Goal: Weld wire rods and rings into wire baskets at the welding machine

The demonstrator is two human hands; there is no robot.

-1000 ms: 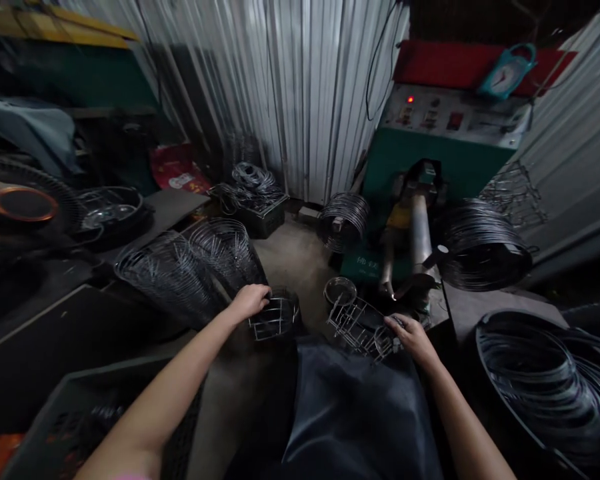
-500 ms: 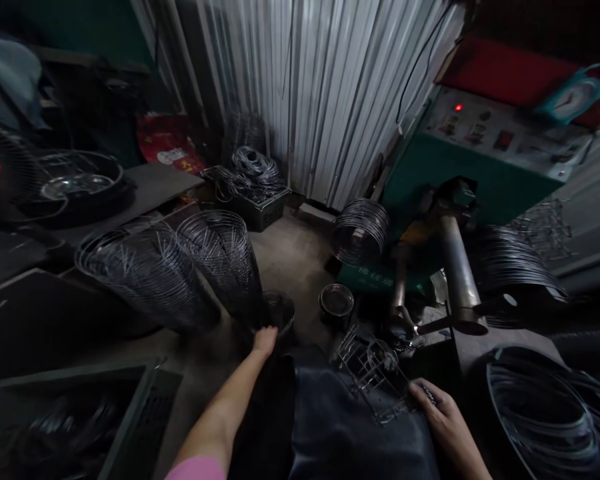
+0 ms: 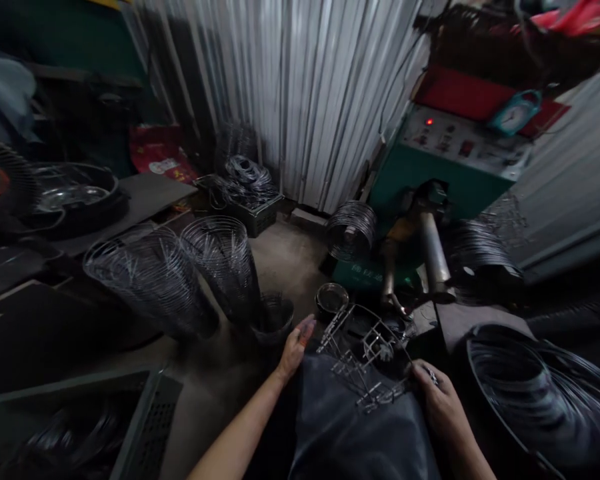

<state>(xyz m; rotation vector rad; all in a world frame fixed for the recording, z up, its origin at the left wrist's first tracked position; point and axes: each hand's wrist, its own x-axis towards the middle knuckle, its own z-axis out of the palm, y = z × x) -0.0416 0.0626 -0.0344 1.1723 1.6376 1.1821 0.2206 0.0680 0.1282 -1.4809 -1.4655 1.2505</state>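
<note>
A metal wire rack, made of thin rods with short cross pieces, sits above the dark apron over my lap. The fingers of my right hand are closed round its right end, and a short bit of metal shows between them. My left hand is just off the rack's left side, fingers stretched out and nothing visible in them. Beside that hand stands a low dark container. Ahead of me is the welding machine, whose thick metal arm reaches out beyond the rack.
Tall stacks of wire rings stand left of centre. A green crate is at the lower left, and a bin of wire hoops at the lower right. A round tin rests on the floor. The green machine carries a small clock.
My left hand has come right from the low container to the rack's left side, and its fingers have opened out. My right hand still holds the rack. The view has shifted slightly.
</note>
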